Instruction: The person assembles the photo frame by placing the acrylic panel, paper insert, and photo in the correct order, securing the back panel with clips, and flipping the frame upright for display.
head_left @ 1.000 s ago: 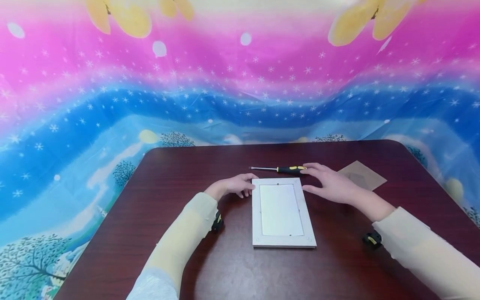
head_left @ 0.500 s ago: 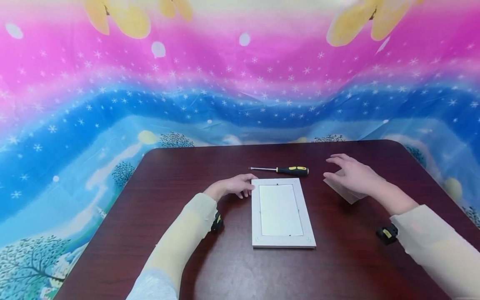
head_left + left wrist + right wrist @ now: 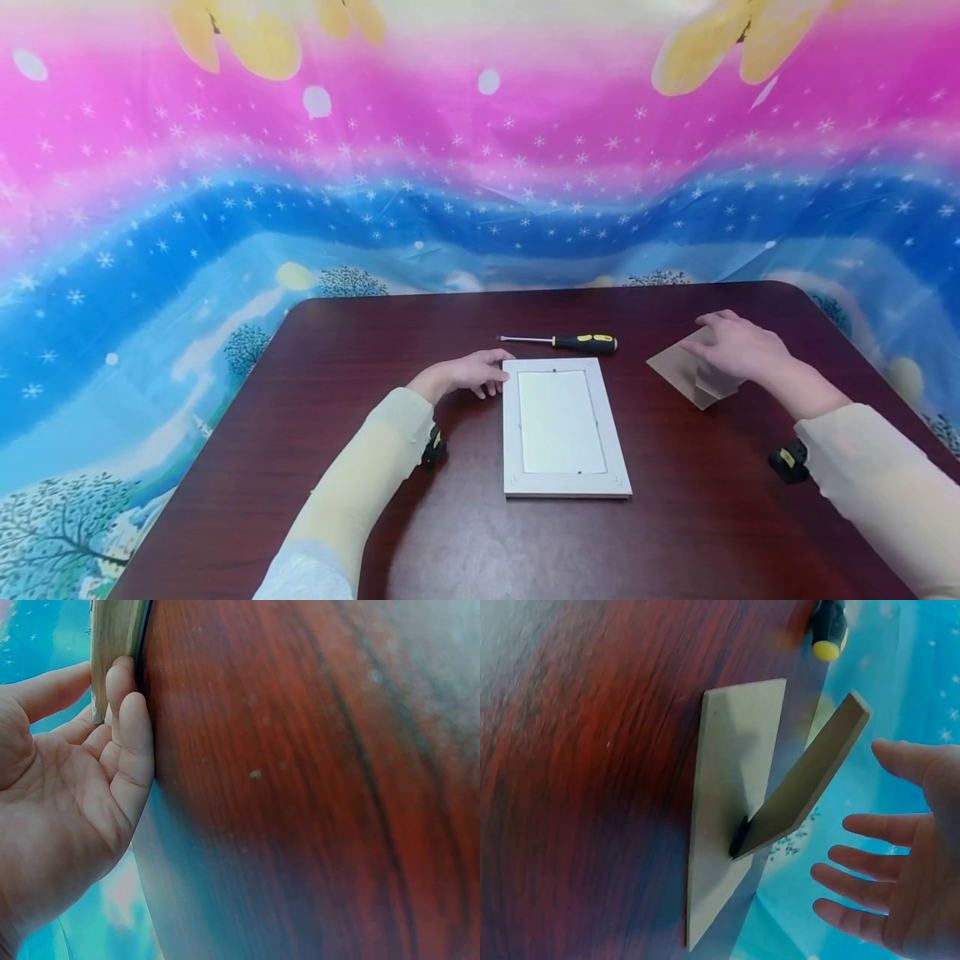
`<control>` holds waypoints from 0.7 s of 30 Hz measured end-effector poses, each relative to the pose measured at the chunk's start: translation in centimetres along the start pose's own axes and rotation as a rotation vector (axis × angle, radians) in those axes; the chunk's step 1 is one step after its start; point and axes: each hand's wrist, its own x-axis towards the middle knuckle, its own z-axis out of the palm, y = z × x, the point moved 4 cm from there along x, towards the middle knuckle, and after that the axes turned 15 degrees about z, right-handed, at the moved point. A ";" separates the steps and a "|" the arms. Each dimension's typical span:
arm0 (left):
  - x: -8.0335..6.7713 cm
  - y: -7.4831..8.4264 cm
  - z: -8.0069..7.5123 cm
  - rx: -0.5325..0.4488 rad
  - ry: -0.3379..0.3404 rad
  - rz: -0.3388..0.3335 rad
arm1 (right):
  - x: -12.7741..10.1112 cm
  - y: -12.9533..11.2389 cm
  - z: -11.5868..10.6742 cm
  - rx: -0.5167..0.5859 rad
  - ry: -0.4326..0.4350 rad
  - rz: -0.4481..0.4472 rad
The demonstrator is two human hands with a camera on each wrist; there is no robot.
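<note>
**Head view: right hand over the backing board, frame waiting in the middle**

Head view shows it best. The right hand [image 3: 738, 346] hovers over the brown backing board [image 3: 686, 371], which lies on the far right of the table [image 3: 375, 333]. Right wrist view shows the fingers [image 3: 855, 871] spread and straight, not touching anything, with the board's easel leg [image 3: 802, 780] flipped up and tilted toward the palm. So the board is right under that hand, well apart from the left one.

The left hand [image 3: 468, 375] sits at the far left corner of the white picture frame [image 3: 564, 425], fingers relaxed and touching its edge [image 3: 112, 652], not gripping. The frame lies flat in the centre, long axis running near to far.

A yellow and black screwdriver [image 3: 562, 340] lies just beyond the frame, pointing left. The table is dark reddish wood, and a pink and blue starry sheet [image 3: 225, 192] hangs all around.
</note>
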 end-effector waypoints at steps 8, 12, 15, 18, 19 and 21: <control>0.0 -0.1 0.1 -0.001 0.000 -0.001 | 0.5 1.5 0.9 -0.074 -0.027 0.010; 0.0 -0.1 0.0 -0.006 -0.008 0.000 | 0.7 2.1 1.3 -0.091 -0.058 0.034; 0.0 -0.1 -0.1 -0.013 -0.025 0.017 | 0.8 2.4 1.4 -0.104 -0.078 0.062; 0.1 -0.2 -0.2 -0.009 -0.029 0.021 | 0.9 2.6 1.5 -0.112 -0.090 0.086; 0.1 -0.2 -0.3 -0.007 -0.029 0.019 | 0.9 2.6 1.5 -0.112 -0.091 0.093; 0.1 -0.1 -0.3 -0.006 -0.023 0.018 | 1.0 2.6 1.5 -0.115 -0.096 0.100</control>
